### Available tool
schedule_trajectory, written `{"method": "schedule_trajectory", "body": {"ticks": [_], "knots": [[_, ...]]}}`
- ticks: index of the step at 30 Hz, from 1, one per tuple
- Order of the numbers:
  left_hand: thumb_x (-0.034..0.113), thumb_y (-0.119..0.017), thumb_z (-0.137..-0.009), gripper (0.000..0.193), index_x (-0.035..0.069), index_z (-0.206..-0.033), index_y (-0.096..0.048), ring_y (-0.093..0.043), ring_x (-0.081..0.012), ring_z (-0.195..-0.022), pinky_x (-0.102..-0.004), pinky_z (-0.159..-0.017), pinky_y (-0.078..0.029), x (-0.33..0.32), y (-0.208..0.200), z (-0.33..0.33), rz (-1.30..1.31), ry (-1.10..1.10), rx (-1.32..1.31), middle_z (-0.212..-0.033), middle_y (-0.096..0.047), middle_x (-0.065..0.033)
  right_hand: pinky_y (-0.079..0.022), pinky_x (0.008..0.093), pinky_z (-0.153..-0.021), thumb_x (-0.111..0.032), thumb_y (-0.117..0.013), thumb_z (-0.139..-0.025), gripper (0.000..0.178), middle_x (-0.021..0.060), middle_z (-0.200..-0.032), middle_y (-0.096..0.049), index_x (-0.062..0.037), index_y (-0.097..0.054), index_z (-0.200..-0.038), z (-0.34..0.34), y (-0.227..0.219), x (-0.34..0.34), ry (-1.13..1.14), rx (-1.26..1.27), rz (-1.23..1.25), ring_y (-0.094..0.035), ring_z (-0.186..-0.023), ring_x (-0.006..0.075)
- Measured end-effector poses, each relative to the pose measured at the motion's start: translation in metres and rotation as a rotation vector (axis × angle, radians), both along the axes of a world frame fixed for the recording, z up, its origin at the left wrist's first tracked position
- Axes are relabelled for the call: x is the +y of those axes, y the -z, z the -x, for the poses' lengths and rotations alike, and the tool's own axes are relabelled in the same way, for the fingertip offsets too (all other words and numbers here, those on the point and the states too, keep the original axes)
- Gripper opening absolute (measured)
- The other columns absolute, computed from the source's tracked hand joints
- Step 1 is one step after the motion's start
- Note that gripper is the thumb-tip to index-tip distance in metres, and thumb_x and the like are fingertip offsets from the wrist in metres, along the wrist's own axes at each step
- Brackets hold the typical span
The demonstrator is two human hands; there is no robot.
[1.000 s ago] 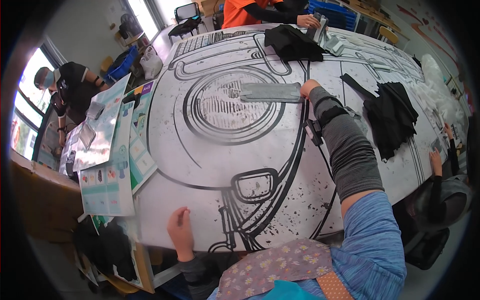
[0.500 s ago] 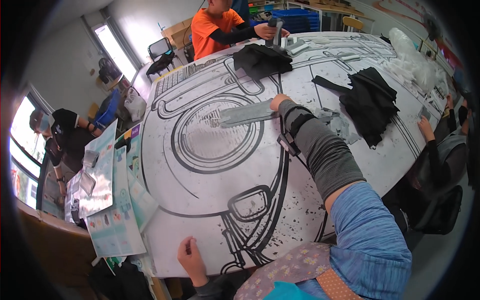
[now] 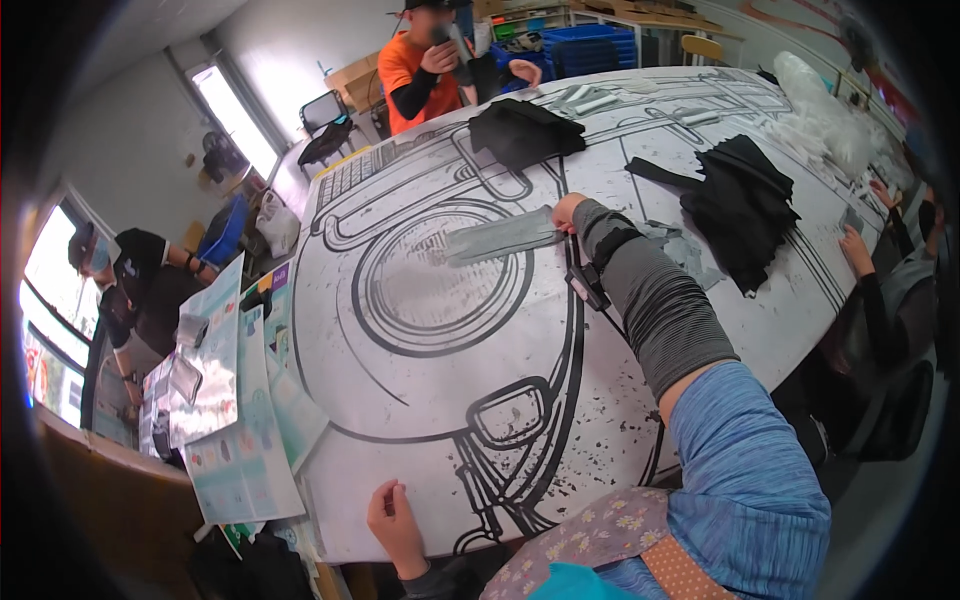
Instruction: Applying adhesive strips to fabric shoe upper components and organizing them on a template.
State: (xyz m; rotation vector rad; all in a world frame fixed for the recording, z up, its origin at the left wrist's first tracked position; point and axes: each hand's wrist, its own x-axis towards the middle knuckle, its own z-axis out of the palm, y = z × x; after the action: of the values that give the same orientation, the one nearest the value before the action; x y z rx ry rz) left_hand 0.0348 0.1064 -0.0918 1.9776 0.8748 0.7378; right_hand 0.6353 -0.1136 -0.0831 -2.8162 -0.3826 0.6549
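Observation:
My right hand (image 3: 568, 213) reaches across the large white sheet with thick black line drawing (image 3: 380, 425). Its fingers are closed at the right end of a flat grey strip, seemingly fabric (image 3: 505, 237), which lies across the drawn circle. The exact grip is partly hidden. My left hand (image 3: 396, 525) rests near the sheet's front edge, thumb and fingers pinched together; whatever is in them is too small to name. Beside my right forearm lie torn grey scraps (image 3: 690, 255). Black fabric pieces lie beyond, one bunched (image 3: 525, 133), the other ragged (image 3: 742, 210).
A person in orange (image 3: 405, 75) stands at the far edge with a dark object raised. Another person (image 3: 150, 285) leans over printed sheets (image 3: 240, 450) at left. A co-worker's hand (image 3: 855, 250) is at the right edge. White scraps and clear plastic (image 3: 815, 110) pile at far right.
The person in orange has lifted the dark object from the table toward the head. My view has shifted slightly; both my hands stay near the same places on the sheet.

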Motion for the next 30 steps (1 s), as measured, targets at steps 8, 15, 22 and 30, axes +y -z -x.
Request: {"method": "schedule_trajectory", "body": {"ticks": [8,15,22,30], "knots": [[0.007,-0.059,-0.095,0.015,-0.003,-0.103,-0.067,-0.064,-0.0157,-0.083,-0.028,-0.075,-0.049,-0.006,-0.004,-0.004,0.034,0.035,-0.003,-0.09,-0.069,-0.0093,-0.051,0.0377,-0.061,-0.024,-0.07,-0.082,0.018,0.0046,-0.078,-0.068,-0.0064,-0.071,-0.082,-0.008,0.004,-0.007,-0.043,0.057,0.127,-0.06,-0.061,0.0169],[0.007,-0.06,-0.095,0.015,-0.004,-0.103,-0.067,-0.063,-0.0166,-0.081,-0.0288,-0.073,-0.049,-0.002,0.001,-0.001,0.043,0.005,-0.026,-0.089,-0.069,-0.0105,-0.053,0.035,-0.062,-0.019,-0.068,-0.077,0.017,0.0092,-0.08,-0.067,-0.0029,-0.067,-0.082,0.026,-0.005,-0.006,0.185,0.039,-0.289,-0.064,-0.067,0.0205],[0.007,-0.061,-0.095,0.015,-0.005,-0.102,-0.067,-0.062,-0.0153,-0.08,-0.0279,-0.072,-0.048,-0.003,-0.003,-0.003,0.052,0.023,-0.027,-0.088,-0.068,-0.0096,-0.054,0.0397,-0.066,-0.017,-0.068,-0.082,0.033,0.0113,-0.1,-0.06,0.0005,-0.059,-0.108,0.034,0.006,-0.01,0.639,0.322,-1.07,-0.062,-0.08,0.0225],[0.008,-0.061,-0.095,0.016,-0.005,-0.102,-0.067,-0.06,-0.0145,-0.077,-0.0272,-0.071,-0.048,0.0,0.0,0.003,0.031,0.038,-0.045,-0.088,-0.067,-0.0092,-0.052,0.0378,-0.065,-0.015,-0.075,-0.076,0.034,0.0123,-0.092,-0.061,0.0019,-0.064,-0.104,0.063,-0.012,0.009,0.481,0.154,-0.763,-0.059,-0.073,0.0229]]}}
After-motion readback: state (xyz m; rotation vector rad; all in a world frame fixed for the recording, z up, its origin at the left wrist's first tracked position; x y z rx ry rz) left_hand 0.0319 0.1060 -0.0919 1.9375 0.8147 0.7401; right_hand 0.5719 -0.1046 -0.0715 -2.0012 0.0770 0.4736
